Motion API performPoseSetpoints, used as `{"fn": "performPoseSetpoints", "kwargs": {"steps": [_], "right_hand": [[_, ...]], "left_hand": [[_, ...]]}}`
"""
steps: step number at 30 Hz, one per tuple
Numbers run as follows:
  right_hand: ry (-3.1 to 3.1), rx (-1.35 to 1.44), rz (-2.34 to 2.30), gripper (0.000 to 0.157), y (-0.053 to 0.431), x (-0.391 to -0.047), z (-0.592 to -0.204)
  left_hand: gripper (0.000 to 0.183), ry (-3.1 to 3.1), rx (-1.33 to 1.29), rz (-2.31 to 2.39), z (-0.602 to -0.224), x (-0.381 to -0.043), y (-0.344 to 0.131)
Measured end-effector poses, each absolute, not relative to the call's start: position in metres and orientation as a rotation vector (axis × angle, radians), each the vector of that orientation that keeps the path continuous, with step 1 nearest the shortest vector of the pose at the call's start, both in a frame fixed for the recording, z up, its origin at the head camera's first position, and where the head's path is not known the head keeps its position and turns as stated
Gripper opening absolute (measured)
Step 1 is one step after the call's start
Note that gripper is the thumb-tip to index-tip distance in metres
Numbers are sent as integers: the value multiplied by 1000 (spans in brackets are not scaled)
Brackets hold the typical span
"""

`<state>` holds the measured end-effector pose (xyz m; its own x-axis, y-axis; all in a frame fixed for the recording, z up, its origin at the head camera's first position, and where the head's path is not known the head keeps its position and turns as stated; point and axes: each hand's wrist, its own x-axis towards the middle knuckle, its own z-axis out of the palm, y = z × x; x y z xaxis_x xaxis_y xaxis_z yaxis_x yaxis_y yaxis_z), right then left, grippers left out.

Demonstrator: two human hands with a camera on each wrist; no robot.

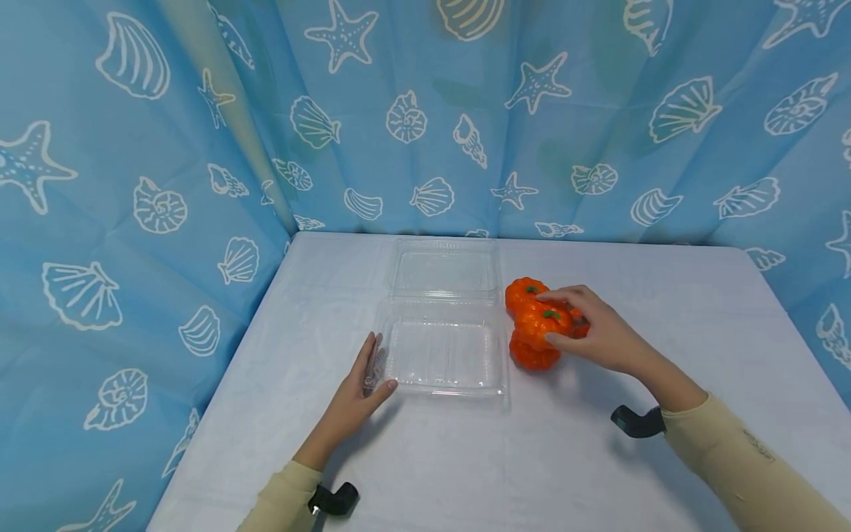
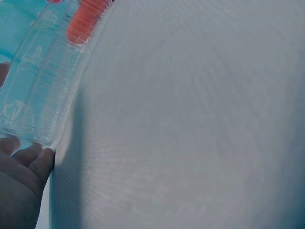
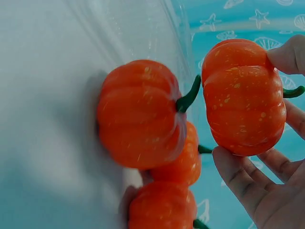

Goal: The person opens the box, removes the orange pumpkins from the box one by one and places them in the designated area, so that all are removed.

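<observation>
A clear plastic clamshell box (image 1: 444,390) lies unfolded on the white table, its lid (image 1: 445,270) flat behind the tray. At the tray's front left corner my left hand (image 1: 355,403) rests with fairly straight fingers along the left side and the thumb spread to the front. In the left wrist view, fingertips (image 2: 42,160) touch the box's end wall. My right hand (image 1: 608,336) holds a small orange pumpkin (image 3: 244,98) with a green stem between thumb and fingers. It is raised over the other pumpkins, right of the box.
Around the held one, more orange pumpkins sit clustered on the table: one in front (image 3: 140,114), one behind (image 1: 524,292) and another partly hidden by the right hand. A blue curtain (image 1: 425,148) with shell prints encloses the white table (image 1: 465,473) at the back and sides.
</observation>
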<state>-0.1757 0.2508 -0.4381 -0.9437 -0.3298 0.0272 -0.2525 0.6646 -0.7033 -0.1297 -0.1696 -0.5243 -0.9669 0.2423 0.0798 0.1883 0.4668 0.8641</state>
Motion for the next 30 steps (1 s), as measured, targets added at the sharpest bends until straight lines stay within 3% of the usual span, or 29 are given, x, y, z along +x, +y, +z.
{"fn": "performPoseSetpoints", "kwargs": {"steps": [15,30], "right_hand": [[2875,-420,-1151,58,293,-150,-448],[2830,-333,-1114,57,311,-140,-486]], "left_hand": [[93,2629,387,1555,-524,-130,-170],[93,2631,388,1543,-524,-130,-169]]}}
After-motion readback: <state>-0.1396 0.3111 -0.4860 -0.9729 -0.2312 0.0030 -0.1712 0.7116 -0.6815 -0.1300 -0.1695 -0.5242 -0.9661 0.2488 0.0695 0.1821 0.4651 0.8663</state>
